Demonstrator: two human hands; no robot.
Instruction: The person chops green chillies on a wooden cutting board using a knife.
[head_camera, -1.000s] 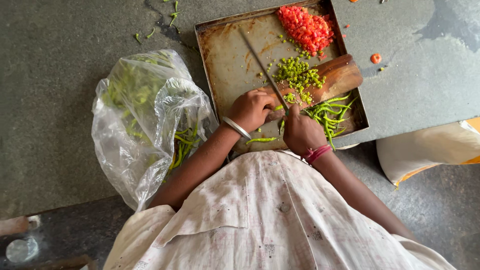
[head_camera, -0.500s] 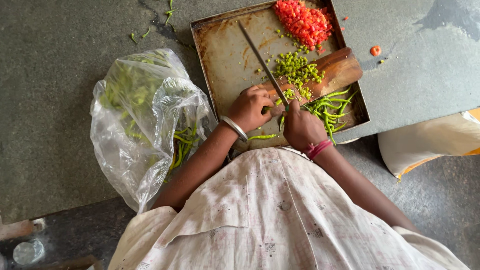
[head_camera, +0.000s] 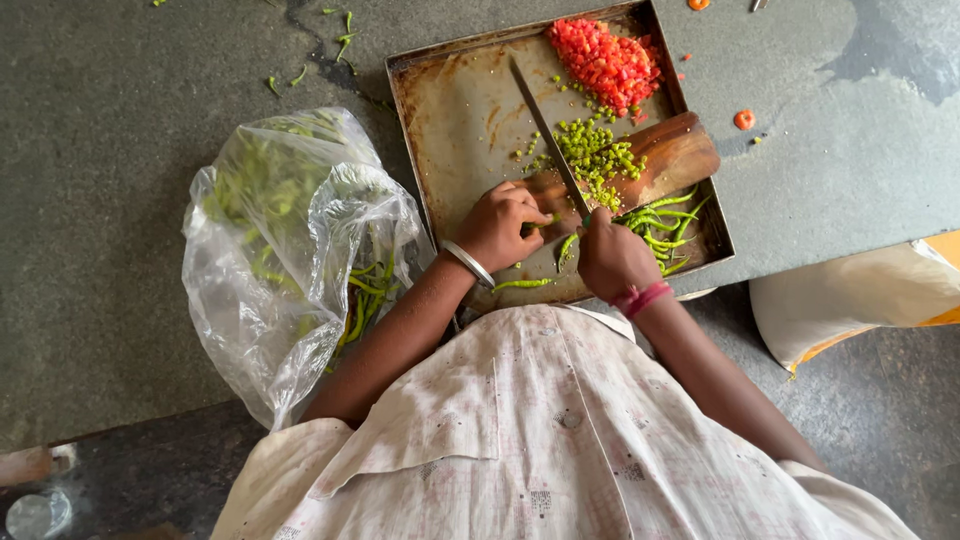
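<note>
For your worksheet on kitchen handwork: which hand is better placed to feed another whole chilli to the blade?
Probably the left hand: it rests empty-looking beside the knife, while the right hand grips its handle.

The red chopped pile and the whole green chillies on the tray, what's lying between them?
In the head view, a heap of chopped green chilli on the wooden board lies between the red chopped pile and the whole green chillies.
</note>
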